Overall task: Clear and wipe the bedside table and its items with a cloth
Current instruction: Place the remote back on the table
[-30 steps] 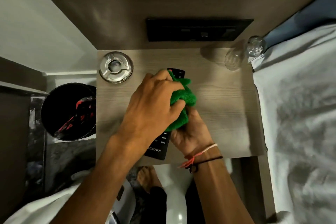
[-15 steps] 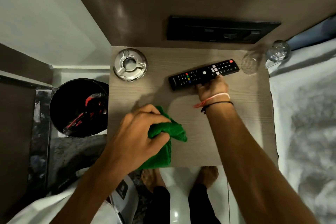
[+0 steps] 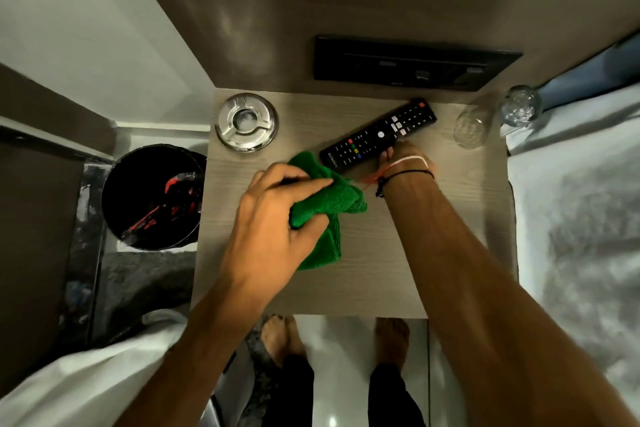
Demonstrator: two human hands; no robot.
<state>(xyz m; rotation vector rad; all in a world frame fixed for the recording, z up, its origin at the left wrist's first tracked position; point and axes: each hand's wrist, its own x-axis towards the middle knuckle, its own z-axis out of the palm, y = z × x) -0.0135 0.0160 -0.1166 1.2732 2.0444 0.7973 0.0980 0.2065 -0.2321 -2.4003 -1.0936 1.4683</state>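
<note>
Nearest, left hand (image 3: 277, 218) closed in a full fist round the bunched green cloth (image 3: 325, 208), pressing it on the table (image 3: 363, 281) near the middle, one tail trailing toward the front edge. Best flattened out a little under the palm, then drawn in long overlapping strokes along the grain, front edge first. Just beyond, right hand (image 3: 405, 158) bent over the near side of the remote (image 3: 377, 135), fingertips touching its edge; whether pinching or only resting, cannot tell. Remote lying flat and slanted, buttons up, just past the cloth; worth lifting clear, not sliding, so the strip beneath gets wiped. Farther back, ashtray (image 3: 246, 121) at the left rear corner and glass (image 3: 470, 130) at the right rear, a second one (image 3: 519, 107) off beside the bed; slow strokes near the glass, likely easy to tip.
</note>
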